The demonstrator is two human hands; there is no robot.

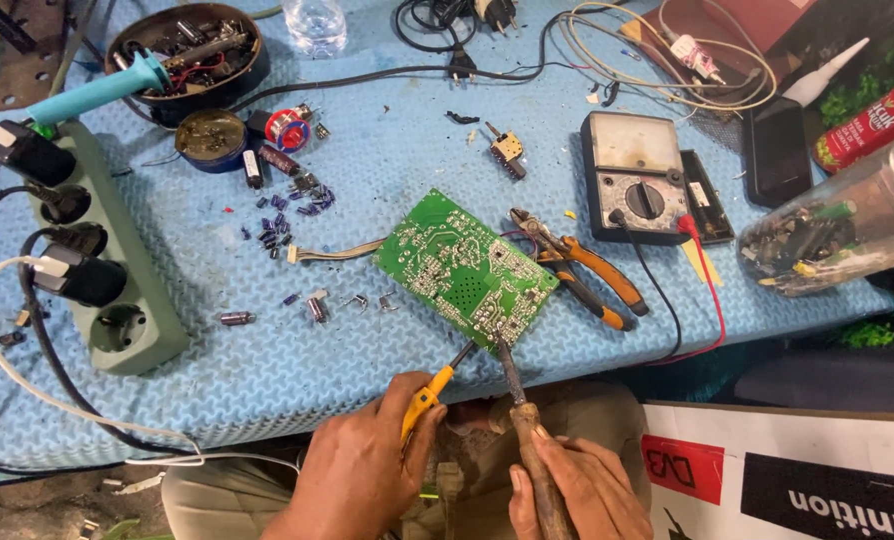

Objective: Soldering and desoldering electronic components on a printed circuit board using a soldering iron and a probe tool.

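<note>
Holding a small yellow tool (pixel 426 398) tight in the left hand (pixel 362 470), the person points its dark tip at the near edge of the green circuit board (pixel 466 268). The right hand (pixel 579 490) is closed around the brown handle of a soldering iron (pixel 523 420), and its tip meets the same edge of the board, just beside the yellow tool's tip. The board lies flat on the blue mat (pixel 367 180), a little way past both hands. Orange-handled cutters (pixel 577 270) rest just right of the board, and a grey meter (pixel 639 180) sits farther off on that side. Many little loose parts (pixel 287 215) lie on the mat to the left, well away from the hands, so some parts look already taken off. Both tips are at one spot on the board, so that joint looks to be in work and not finished yet.
</note>
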